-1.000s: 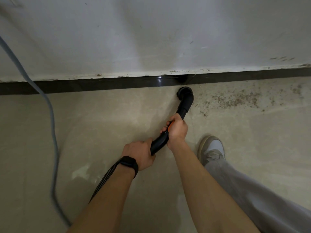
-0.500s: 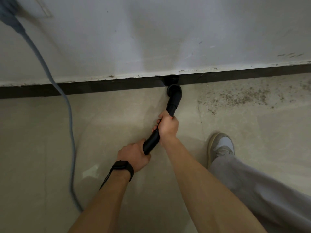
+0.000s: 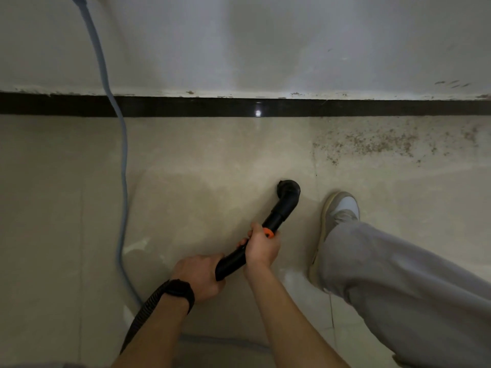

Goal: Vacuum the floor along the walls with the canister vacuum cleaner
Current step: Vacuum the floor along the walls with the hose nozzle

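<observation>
Two hands on the black curved plastic vacuum wand, its bent mouth end down toward the floor, well short of the wall.

The white painted wall fills the far part of the scene and the beige tiled floor the near part, with a glossy black skirting strip between them. A grey trouser leg enters from the near right. A grey-blue cable runs down the wall and across the floor at left. A patch of brown grit lies at far right near the skirting. A ribbed black hose passes under the left forearm. The left hand grips the wand's near end; the right hand, just beyond it, is wrapped round the wand at an orange collar. A grey and white shoe stands right of the wand's mouth. A black wristwatch sits on the left wrist.
</observation>
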The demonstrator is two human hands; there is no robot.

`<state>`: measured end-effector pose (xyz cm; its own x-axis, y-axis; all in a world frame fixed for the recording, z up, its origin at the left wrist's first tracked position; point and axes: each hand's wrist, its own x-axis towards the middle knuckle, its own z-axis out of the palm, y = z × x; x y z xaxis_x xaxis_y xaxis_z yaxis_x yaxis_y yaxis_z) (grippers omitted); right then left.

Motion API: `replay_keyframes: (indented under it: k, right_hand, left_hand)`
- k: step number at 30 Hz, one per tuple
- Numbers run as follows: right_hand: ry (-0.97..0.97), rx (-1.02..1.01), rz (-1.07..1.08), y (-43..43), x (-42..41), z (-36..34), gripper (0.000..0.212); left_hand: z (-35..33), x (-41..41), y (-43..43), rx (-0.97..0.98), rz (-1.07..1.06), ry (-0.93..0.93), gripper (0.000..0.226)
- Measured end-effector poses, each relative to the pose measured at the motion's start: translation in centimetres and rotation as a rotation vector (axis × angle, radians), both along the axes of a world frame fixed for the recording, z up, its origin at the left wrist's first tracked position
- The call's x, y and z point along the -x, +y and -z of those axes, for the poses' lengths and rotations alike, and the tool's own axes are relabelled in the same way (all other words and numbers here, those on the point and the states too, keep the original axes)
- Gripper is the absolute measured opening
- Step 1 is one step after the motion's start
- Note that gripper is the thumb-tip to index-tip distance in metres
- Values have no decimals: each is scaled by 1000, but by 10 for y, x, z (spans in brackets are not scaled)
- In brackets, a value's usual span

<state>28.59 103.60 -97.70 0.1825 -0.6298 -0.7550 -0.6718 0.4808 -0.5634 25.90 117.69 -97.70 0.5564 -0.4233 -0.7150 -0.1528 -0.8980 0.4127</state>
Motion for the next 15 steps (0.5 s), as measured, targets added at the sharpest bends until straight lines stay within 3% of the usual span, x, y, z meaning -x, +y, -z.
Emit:
replay_keyframes:
  k: [15]
  right_hand:
    - [-89,-59,62,-77,-54,2,14]
  left_hand:
    - [3,-57,-76,60,35,-153,25]
